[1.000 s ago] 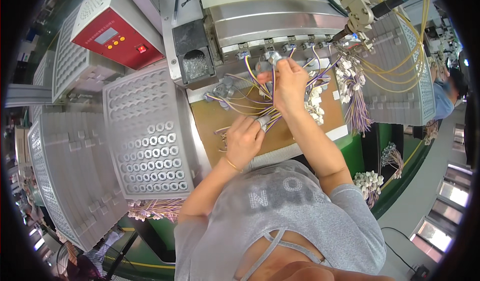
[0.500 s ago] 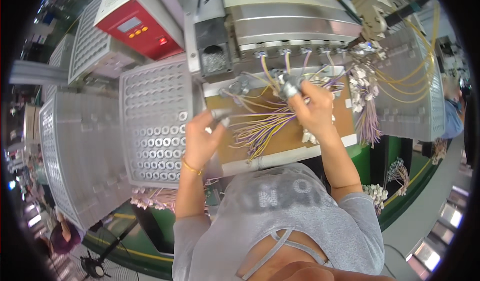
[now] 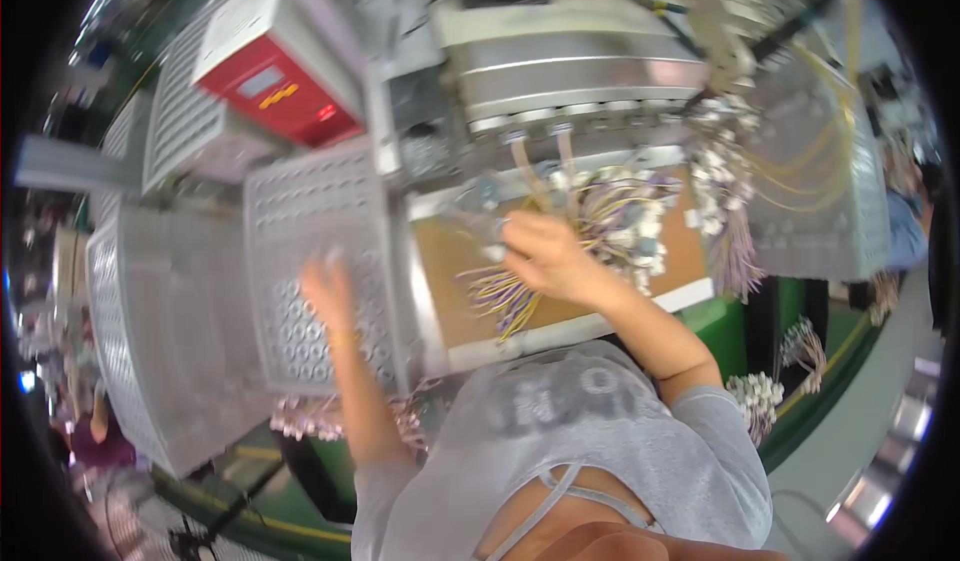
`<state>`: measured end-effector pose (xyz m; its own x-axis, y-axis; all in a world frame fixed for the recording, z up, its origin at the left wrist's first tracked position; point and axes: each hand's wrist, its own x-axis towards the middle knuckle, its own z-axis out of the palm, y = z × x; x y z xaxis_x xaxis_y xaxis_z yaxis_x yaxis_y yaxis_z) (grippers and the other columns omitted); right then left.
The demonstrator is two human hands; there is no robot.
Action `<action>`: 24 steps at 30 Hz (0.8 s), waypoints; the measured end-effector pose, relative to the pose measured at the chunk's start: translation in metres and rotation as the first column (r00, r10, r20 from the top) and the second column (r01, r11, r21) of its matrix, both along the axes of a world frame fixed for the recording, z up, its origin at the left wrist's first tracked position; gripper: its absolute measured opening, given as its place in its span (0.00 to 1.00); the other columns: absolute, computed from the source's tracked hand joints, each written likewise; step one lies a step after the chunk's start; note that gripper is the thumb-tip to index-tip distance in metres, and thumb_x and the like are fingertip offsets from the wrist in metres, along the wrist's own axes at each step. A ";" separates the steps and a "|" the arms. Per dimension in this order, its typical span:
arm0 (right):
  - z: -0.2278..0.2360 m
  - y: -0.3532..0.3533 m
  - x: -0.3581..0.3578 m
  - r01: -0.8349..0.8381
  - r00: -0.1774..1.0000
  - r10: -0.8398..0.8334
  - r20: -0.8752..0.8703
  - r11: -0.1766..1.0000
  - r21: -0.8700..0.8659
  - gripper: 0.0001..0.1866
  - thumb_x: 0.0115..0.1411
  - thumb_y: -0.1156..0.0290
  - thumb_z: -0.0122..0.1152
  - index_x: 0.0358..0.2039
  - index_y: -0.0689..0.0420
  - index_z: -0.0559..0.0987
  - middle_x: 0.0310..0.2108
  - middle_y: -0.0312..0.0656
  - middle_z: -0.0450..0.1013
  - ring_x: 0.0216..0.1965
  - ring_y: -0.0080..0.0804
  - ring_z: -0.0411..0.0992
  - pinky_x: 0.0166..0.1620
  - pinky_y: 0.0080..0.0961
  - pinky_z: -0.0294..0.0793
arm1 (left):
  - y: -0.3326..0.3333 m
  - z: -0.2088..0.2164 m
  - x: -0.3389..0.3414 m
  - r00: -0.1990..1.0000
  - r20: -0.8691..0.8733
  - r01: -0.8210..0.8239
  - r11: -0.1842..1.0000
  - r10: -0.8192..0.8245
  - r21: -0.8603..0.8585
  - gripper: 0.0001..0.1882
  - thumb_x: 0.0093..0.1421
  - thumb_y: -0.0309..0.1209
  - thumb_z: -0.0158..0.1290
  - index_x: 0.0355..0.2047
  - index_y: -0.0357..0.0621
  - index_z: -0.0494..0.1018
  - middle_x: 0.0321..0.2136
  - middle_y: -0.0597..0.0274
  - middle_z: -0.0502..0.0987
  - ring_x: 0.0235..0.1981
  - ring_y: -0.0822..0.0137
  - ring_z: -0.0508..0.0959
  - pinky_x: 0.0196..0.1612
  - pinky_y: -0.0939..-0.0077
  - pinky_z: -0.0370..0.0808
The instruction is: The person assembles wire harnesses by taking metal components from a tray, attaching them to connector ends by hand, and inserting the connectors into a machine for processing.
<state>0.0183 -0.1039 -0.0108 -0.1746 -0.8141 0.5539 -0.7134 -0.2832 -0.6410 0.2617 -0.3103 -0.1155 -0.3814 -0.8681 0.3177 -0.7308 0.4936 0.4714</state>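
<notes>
My left hand [image 3: 328,296] is smeared by motion over a grey tray [image 3: 262,261] with rows of round pockets; a pale blur shows at its fingertips. Ring-shaped metallic parts [image 3: 308,346] fill the nearer pockets. On the brown work board [image 3: 440,306], my right hand [image 3: 548,256] has its fingers drawn together beside grey connectors [image 3: 482,199]; what lies between them is too blurred to name. Yellow and purple wires [image 3: 505,301] fan out under that hand. Further right is a wire bunch with white plugs [image 3: 640,226].
Behind the board stands a long metal fixture [image 3: 580,76] with two wires plugged in at its front. A red-fronted box with buttons [image 3: 275,96] is at the back left. Bundles of wires with white plugs [image 3: 725,176] hang at the right. Stacked trays [image 3: 170,331] flank the left side.
My left hand has gone from the board leftward to over the tray. My right hand has shifted left and nearer. Fewer wires show at the fixture's front; the view has tilted slightly.
</notes>
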 end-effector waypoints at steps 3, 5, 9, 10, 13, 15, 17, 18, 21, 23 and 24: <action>0.004 -0.001 0.008 0.021 0.962 -0.042 0.270 0.997 0.078 0.05 0.47 0.80 0.54 0.27 0.62 0.69 0.16 0.43 0.63 0.16 0.32 0.63 0.20 0.26 0.62 | 0.000 -0.008 0.022 0.865 0.427 -0.119 0.935 0.263 -0.335 0.19 0.49 0.41 0.52 0.37 0.40 0.73 0.32 0.49 0.73 0.33 0.50 0.71 0.41 0.62 0.65; 0.007 0.002 0.009 0.026 0.941 -0.083 0.329 0.985 0.173 0.05 0.47 0.79 0.54 0.26 0.62 0.68 0.16 0.44 0.63 0.16 0.30 0.63 0.20 0.25 0.62 | -0.001 -0.016 0.018 0.862 0.426 -0.065 0.893 0.275 -0.445 0.20 0.48 0.41 0.53 0.37 0.41 0.73 0.31 0.50 0.73 0.32 0.51 0.71 0.40 0.62 0.66; 0.011 0.005 0.009 0.006 0.871 -0.113 0.477 0.975 0.221 0.09 0.47 0.72 0.56 0.24 0.62 0.68 0.14 0.45 0.64 0.15 0.34 0.63 0.21 0.26 0.61 | 0.001 0.009 -0.003 0.994 -0.089 -0.062 0.998 0.065 0.033 0.19 0.46 0.32 0.56 0.39 0.38 0.72 0.36 0.53 0.73 0.31 0.55 0.75 0.36 0.65 0.71; 0.011 0.005 0.008 0.005 0.871 -0.112 0.477 0.975 0.220 0.09 0.47 0.72 0.56 0.24 0.62 0.68 0.14 0.45 0.64 0.15 0.34 0.63 0.21 0.26 0.61 | 0.014 0.032 -0.018 0.901 -0.432 0.082 0.958 0.047 0.275 0.18 0.48 0.30 0.54 0.40 0.36 0.71 0.36 0.54 0.73 0.33 0.59 0.75 0.34 0.69 0.72; 0.014 0.006 0.006 -0.038 0.871 -0.080 0.485 0.973 0.229 0.10 0.46 0.71 0.57 0.22 0.63 0.68 0.14 0.44 0.64 0.15 0.28 0.63 0.20 0.25 0.61 | 0.059 0.083 -0.057 0.568 -0.804 0.500 0.702 0.178 0.508 0.17 0.52 0.23 0.50 0.43 0.34 0.67 0.37 0.57 0.72 0.33 0.69 0.74 0.30 0.78 0.74; 0.020 0.005 0.007 -0.006 0.898 -0.073 0.434 0.984 0.178 0.06 0.46 0.75 0.56 0.24 0.63 0.71 0.13 0.41 0.63 0.14 0.24 0.61 0.19 0.22 0.61 | 0.078 0.085 -0.067 0.666 -0.744 0.582 0.592 0.045 0.557 0.20 0.52 0.23 0.50 0.46 0.35 0.64 0.38 0.57 0.72 0.32 0.70 0.74 0.34 0.79 0.74; 0.017 0.008 0.004 0.019 0.918 -0.131 0.374 0.958 0.287 0.06 0.46 0.75 0.56 0.25 0.62 0.73 0.12 0.37 0.61 0.14 0.19 0.59 0.17 0.19 0.58 | 0.101 0.088 -0.084 0.585 -0.796 0.671 0.459 0.154 0.582 0.19 0.52 0.23 0.50 0.46 0.34 0.64 0.37 0.58 0.73 0.31 0.71 0.74 0.33 0.80 0.73; 0.020 0.008 0.004 0.047 0.914 -0.146 0.377 0.964 0.260 0.05 0.46 0.76 0.56 0.24 0.62 0.73 0.13 0.33 0.61 0.16 0.15 0.59 0.18 0.16 0.58 | 0.108 0.094 -0.090 0.548 -0.828 0.733 0.410 0.119 0.543 0.19 0.53 0.23 0.50 0.46 0.34 0.64 0.37 0.57 0.73 0.31 0.72 0.74 0.32 0.80 0.73; 0.016 0.014 0.005 0.014 0.844 -0.167 0.509 0.956 0.292 0.03 0.47 0.78 0.55 0.23 0.63 0.71 0.15 0.31 0.63 0.18 0.11 0.59 0.18 0.12 0.58 | 0.118 0.106 -0.098 0.503 -0.857 0.792 0.337 0.110 0.509 0.18 0.53 0.23 0.50 0.45 0.32 0.64 0.37 0.56 0.73 0.30 0.73 0.74 0.27 0.83 0.73; 0.017 0.015 0.004 -0.034 0.823 -0.140 0.550 0.955 0.293 0.03 0.47 0.78 0.55 0.23 0.63 0.71 0.15 0.30 0.64 0.18 0.11 0.60 0.19 0.12 0.58 | 0.118 0.106 -0.096 0.496 -0.862 0.794 0.348 0.104 0.499 0.18 0.53 0.23 0.50 0.45 0.31 0.64 0.36 0.55 0.73 0.29 0.74 0.74 0.24 0.84 0.73; 0.017 0.015 0.004 -0.054 0.802 -0.138 0.581 0.952 0.301 0.03 0.47 0.78 0.55 0.22 0.63 0.71 0.16 0.30 0.64 0.18 0.11 0.60 0.19 0.12 0.58 | 0.118 0.107 -0.096 0.494 -0.863 0.797 0.342 0.105 0.498 0.18 0.53 0.22 0.50 0.45 0.32 0.65 0.35 0.57 0.73 0.28 0.75 0.73 0.24 0.84 0.73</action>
